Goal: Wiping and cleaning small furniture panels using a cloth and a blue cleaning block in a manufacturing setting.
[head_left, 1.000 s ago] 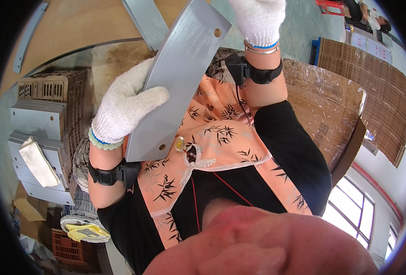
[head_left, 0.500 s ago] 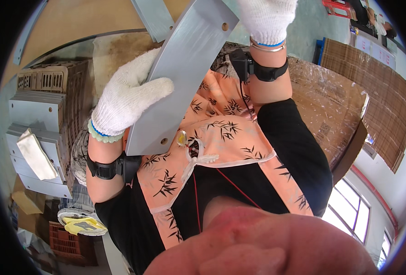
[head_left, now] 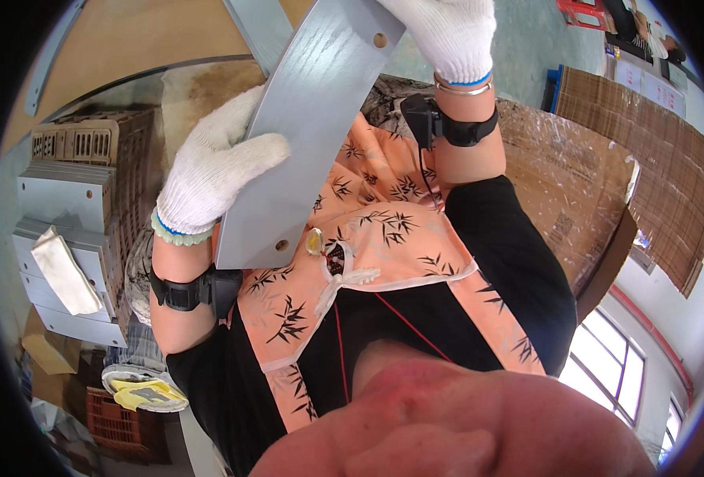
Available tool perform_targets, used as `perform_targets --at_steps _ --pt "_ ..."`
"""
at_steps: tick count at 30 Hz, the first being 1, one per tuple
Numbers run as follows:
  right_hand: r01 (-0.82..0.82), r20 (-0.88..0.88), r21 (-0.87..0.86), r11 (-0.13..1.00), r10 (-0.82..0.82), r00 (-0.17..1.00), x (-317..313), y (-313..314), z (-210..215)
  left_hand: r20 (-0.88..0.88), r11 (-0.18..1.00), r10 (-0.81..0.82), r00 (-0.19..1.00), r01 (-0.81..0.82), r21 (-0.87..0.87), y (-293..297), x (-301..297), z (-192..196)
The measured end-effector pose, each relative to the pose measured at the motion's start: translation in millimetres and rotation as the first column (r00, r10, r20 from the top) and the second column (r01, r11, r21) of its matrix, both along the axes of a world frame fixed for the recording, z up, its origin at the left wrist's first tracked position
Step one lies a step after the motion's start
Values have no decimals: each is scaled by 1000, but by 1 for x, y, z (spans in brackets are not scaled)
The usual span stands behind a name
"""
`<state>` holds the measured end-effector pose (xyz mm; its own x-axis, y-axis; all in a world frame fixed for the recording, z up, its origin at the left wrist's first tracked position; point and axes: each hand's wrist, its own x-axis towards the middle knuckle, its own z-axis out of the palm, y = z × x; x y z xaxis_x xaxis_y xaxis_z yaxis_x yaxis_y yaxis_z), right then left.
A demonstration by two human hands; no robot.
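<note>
A long grey painted board [head_left: 304, 143], slightly curved in the fisheye view, slants across the front of my apron. It has a round hole near each visible end. My left hand [head_left: 217, 163], in a white knitted glove, grips its left edge, with the thumb lying over the face. My right hand [head_left: 451, 36], also gloved in white, overlaps the board's upper right corner. The top of the picture cuts off most of its fingers, so their grip is hidden.
Stacked grey boards [head_left: 62, 238] stand at the left beside a brown plastic crate [head_left: 133, 131], with a white cloth [head_left: 64, 270] on them. Further grey boards [head_left: 261, 32] lie on the tan surface [head_left: 161, 48] at upper left. Cardboard [head_left: 558, 183] stands to the right.
My right hand has moved left onto the board's upper corner. The board and my left hand have shifted slightly left, and the light on the board's face has changed.
</note>
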<state>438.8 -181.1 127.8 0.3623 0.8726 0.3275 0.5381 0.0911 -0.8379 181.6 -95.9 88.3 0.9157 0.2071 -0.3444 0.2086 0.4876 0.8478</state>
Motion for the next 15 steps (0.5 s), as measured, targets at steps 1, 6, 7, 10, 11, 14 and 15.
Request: perform_targets --at_steps 1,6,7,10,11,14,15 --pt "133 170 -105 985 -114 979 -2 1 4 2 1000 -3 1000 3 -1 0 0 -1" --pt "106 103 -3 994 -105 989 -5 4 4 -34 1000 -28 999 28 -4 0 1 0" --pt "79 75 32 996 -82 994 -5 4 1 -34 1000 -28 999 28 -3 0 1 0" --pt "9 -9 103 995 -8 1000 0 5 -9 12 995 21 1000 -20 -102 -2 2 -2" --pt "-3 -24 124 992 6 1000 0 7 -10 14 995 31 999 -30 -97 -2 1 -3" --pt "-14 -17 155 988 17 1000 0 6 -12 26 997 31 999 -29 -77 -2 1 -3" --pt "25 86 92 995 -33 996 -3 7 -8 27 998 31 999 -29 -62 -2 1 -3"
